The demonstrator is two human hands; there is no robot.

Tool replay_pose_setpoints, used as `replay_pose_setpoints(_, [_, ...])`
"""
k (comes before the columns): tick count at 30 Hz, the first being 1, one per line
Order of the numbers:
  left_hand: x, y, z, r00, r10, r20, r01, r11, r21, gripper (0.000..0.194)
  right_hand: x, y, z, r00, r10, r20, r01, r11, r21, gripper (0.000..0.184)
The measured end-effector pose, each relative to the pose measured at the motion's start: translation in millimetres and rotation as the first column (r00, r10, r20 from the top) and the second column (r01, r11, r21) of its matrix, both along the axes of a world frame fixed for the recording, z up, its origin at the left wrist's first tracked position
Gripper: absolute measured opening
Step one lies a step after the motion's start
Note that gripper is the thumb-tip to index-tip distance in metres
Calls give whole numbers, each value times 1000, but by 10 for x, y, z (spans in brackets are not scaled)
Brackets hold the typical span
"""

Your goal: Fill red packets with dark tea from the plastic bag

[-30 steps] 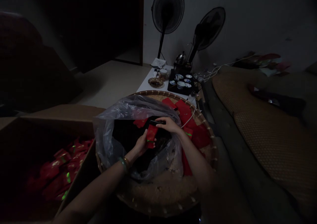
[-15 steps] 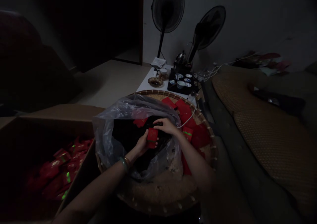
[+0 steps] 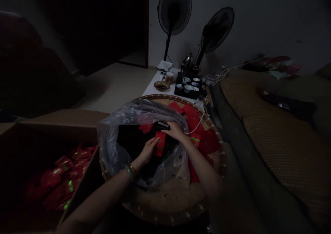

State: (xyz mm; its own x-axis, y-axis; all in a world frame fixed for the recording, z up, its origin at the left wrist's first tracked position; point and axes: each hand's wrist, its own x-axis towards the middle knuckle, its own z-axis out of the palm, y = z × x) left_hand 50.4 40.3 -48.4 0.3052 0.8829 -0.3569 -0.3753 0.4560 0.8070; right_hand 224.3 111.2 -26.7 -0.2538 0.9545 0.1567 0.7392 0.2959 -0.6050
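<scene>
Two standing fans rise beyond the round woven bamboo tray, and a woven mat lies to its right. A cardboard box touches the tray's left side and holds many red envelopes. A white counter stands just beyond the tray and carries a black tea tray with small cups and a kettle.

A clear plastic bag sits in the tray, its mouth open over dark contents. More red packets lie loose in the tray, right of the bag.

Above the bag's mouth, at the tray's middle, a red envelope stands nearly upright. The left hand, fingers extended, touches its left edge; grip cannot be determined. The right hand curls over a small black object just beyond the envelope; grip cannot be determined. Bangles circle the left wrist.
</scene>
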Motion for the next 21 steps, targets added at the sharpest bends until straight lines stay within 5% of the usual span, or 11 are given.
replay_pose_setpoints(3, [-16,15,10,997,70,23,-71,997,31,40,-37,-58,-26,997,-29,69,23,996,92,41])
replay_pose_setpoints(6, [-22,23,12,993,113,34,-115,990,81,39,-124,-167,0,991,-67,-120,85,984,155,23])
replay_pose_setpoints(10, [-20,19,29,992,124,0,-123,978,171,38,-273,-344,65,935,-97,-340,115,993,33,14])
replay_pose_setpoints(16, [-91,70,111,968,183,-172,-138,960,243,30,-377,-526,121,914,-90,-395,92,996,-13,9])
replay_pose_setpoints(21, [-142,73,145,960,174,-222,-118,963,244,29,-404,-597,49,732,-229,-642,80,964,-252,24])
